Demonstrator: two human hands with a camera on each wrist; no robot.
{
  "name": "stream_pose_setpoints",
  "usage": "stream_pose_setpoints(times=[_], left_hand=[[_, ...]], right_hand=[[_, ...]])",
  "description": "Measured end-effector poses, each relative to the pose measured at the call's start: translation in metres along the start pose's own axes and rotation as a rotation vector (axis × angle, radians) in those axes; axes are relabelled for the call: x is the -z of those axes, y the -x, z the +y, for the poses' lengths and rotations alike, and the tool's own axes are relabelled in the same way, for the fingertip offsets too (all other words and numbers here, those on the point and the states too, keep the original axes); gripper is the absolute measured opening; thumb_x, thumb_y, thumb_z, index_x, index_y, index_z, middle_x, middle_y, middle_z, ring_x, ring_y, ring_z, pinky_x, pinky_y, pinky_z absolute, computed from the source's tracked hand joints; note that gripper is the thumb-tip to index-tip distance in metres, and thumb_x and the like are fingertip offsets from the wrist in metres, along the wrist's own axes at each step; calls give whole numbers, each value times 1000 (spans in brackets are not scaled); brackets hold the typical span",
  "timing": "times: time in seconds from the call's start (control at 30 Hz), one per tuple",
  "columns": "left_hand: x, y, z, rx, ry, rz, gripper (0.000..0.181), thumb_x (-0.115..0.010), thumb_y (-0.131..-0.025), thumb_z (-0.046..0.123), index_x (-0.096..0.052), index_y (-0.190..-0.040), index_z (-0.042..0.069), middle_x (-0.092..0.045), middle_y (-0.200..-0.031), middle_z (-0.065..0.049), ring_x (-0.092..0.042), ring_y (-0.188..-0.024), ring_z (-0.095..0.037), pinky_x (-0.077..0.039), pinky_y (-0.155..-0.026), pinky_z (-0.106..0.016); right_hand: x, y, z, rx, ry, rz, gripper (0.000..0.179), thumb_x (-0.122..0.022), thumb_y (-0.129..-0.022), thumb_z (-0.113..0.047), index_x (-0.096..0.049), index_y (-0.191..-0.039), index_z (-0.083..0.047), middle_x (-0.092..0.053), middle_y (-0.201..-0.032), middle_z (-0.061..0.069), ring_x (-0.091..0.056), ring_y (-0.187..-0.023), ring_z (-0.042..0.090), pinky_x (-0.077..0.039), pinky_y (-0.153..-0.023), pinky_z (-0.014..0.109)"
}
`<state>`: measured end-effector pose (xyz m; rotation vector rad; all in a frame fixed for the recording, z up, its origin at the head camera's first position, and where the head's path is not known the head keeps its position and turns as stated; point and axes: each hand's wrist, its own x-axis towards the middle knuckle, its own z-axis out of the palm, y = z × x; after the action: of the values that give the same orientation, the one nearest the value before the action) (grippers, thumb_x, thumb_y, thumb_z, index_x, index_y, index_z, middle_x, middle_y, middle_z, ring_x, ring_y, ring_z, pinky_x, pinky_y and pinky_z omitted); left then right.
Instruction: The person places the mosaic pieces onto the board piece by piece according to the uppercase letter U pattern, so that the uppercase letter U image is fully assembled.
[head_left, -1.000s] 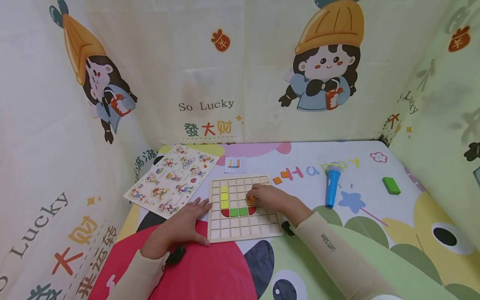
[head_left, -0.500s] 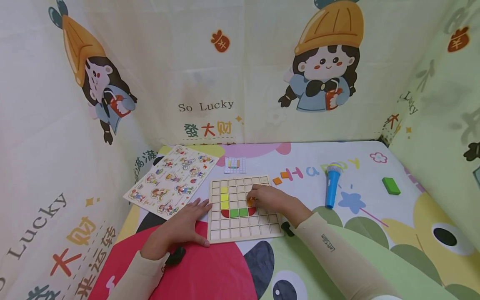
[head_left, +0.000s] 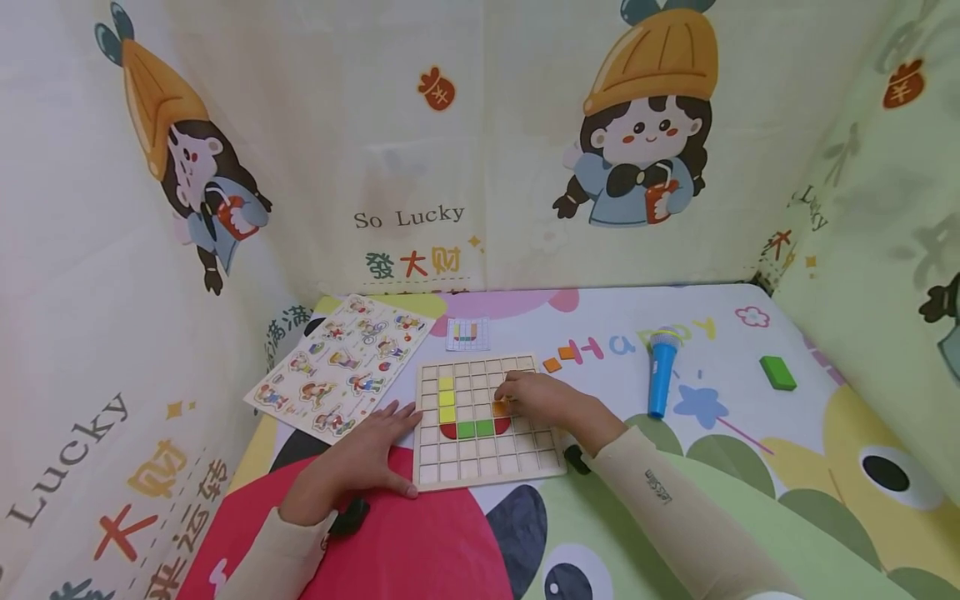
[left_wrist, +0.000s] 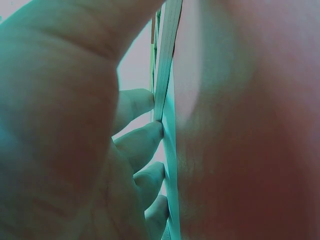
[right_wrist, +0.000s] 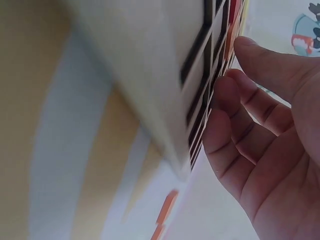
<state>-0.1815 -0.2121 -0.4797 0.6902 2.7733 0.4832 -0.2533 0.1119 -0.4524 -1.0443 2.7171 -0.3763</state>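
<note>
A wooden grid board (head_left: 480, 467) lies on the table with yellow tiles (head_left: 447, 398), green tiles (head_left: 476, 429) and red rounded corner tiles (head_left: 502, 426) in its cells. My left hand (head_left: 360, 454) steadies the board, its outstretched fingers along the left edge and the thumb by the near left corner. Over the board's right part, my right hand (head_left: 543, 397) has thumb and bent fingers at an orange square tile (head_left: 499, 409) in the cell above the right red corner. The fingers partly cover this tile. In the right wrist view the thumb (right_wrist: 247, 45) reaches the orange tile.
Two loose orange tiles (head_left: 552, 365) lie beyond the board's far right corner. A small pattern card (head_left: 468, 334) lies behind the board, a sticker-like picture board (head_left: 337, 367) at left. A blue toy microphone (head_left: 661, 375) and a green block (head_left: 777, 372) lie to the right.
The orange tile under my right fingers looked tilted at first and now lies flatter in its cell. Both hands stay nearly in place. The head view has shifted slightly.
</note>
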Motion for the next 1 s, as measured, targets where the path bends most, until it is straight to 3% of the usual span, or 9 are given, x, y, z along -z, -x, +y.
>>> stream_pose_setpoints(times=[0.7, 0.87, 1.0], left_hand=[[-1, 3, -1, -38, 29, 8, 116, -76, -60, 74, -34, -153, 19, -28, -158, -1, -13, -146, -30, -18, -114, -52], [-1, 3, -1, -47, 34, 11, 116, -76, -60, 74, -34, -153, 18, -28, -157, -1, -13, -146, -30, -18, -114, -52], [-1, 3, -2, -41, 32, 10, 115, -76, -61, 73, -34, -153, 18, -28, -157, 0, -12, -146, -30, -19, -113, -53]], right_hand=[[18, 20, 47, -68, -60, 91, 35, -67, -91, -7, -65, -126, -10, -58, -116, 4, -60, -100, 20, -50, -89, 36], [21, 20, 57, -35, -31, 123, 33, -69, -91, -7, -65, -124, -7, -58, -116, 7, -60, -96, 20, -51, -87, 37], [23, 19, 64, -60, 4, 123, 32, -68, -92, -9, -66, -124, -10, -58, -116, 6, -59, -95, 19, -51, -85, 35]])
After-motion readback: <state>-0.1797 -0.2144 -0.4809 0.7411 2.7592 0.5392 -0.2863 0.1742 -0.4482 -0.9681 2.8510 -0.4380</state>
